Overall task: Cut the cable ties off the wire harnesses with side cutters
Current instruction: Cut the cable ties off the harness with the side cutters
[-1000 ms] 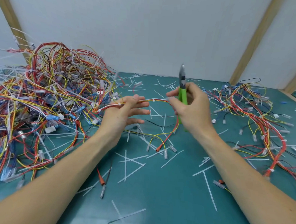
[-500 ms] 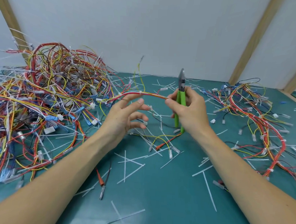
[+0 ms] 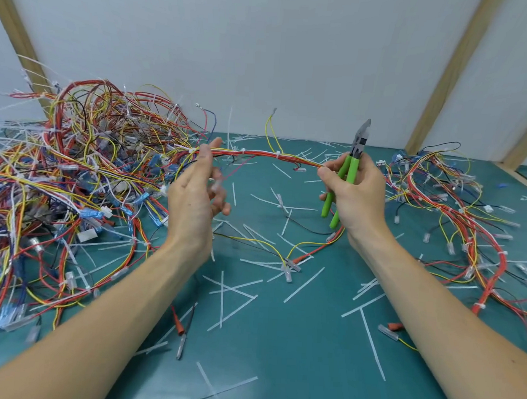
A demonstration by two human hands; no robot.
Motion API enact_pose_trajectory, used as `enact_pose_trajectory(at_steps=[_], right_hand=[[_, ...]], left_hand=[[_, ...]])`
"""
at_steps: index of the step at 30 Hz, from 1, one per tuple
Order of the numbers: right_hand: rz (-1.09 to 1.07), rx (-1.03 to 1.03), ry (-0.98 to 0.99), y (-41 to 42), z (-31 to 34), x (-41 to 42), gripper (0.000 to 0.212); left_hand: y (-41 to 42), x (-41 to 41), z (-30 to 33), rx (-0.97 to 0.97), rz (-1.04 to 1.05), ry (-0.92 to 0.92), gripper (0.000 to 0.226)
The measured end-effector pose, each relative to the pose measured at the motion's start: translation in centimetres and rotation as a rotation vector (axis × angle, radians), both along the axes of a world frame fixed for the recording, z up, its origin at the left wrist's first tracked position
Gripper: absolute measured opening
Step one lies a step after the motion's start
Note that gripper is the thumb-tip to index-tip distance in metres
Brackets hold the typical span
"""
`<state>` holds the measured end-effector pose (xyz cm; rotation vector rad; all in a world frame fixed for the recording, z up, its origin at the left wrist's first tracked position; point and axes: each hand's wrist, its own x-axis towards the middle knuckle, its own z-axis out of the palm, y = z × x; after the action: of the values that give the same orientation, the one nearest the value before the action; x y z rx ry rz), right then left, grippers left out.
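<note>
A red and yellow wire harness (image 3: 259, 153) hangs stretched in the air between my hands, with white cable ties (image 3: 278, 153) around it. My right hand (image 3: 361, 199) grips the green-handled side cutters (image 3: 352, 170), jaws pointing up, and its thumb and fingertip also pinch the harness at its right end. My left hand (image 3: 191, 201) is raised with loose, blurred fingers. Its uppermost finger touches the harness at the left end, where the wires run into the big tangle.
A large heap of tied harnesses (image 3: 73, 163) fills the left side of the green mat (image 3: 278, 339). A smaller bundle (image 3: 458, 217) lies at the right. Several cut white tie strips (image 3: 368, 338) and loose wires litter the mat. A white wall stands close behind.
My hands have moved apart and a longer stretch of harness is drawn out of the heap. The cutters have tilted to the right. My left fingers have loosened.
</note>
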<state>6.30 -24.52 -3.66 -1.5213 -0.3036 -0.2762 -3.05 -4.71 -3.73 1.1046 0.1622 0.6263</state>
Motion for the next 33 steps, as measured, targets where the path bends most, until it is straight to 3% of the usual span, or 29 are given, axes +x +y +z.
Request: enact_pose_trajectory(at_steps=[6, 10, 15, 23, 28, 33], right_hand=[[-0.036, -0.133, -0.105, -0.1, 0.2, -0.8, 0.026], [-0.068, -0.143, -0.283, 1.0, 0.8, -2.6, 0.027], [0.124, -0.286, -0.363, 3.2, 0.1, -4.9, 0.023], [0.115, -0.395, -0.310, 2.8, -0.5, -4.0, 0.022], [0.016, -0.307, -0.279, 2.8, -0.7, -3.6, 0.017], [-0.074, -0.013, -0.084, 1.7, 0.1, -1.7, 0.029]], left_hand=[[0.6, -0.2, 0.2, 0.150, 0.118, 0.022, 0.024], [0.1, -0.2, -0.5, 0.511, 0.194, 0.040, 0.029], [-1.5, -0.2, -2.0, 0.870, 0.048, -0.083, 0.048], [-1.9, -0.5, -2.0, 1.012, -0.067, -0.046, 0.025], [-1.6, -0.7, -2.0, 1.155, -0.029, 0.014, 0.024], [-1.2, -1.3, -1.1, 1.164, 0.182, -0.036, 0.017]])
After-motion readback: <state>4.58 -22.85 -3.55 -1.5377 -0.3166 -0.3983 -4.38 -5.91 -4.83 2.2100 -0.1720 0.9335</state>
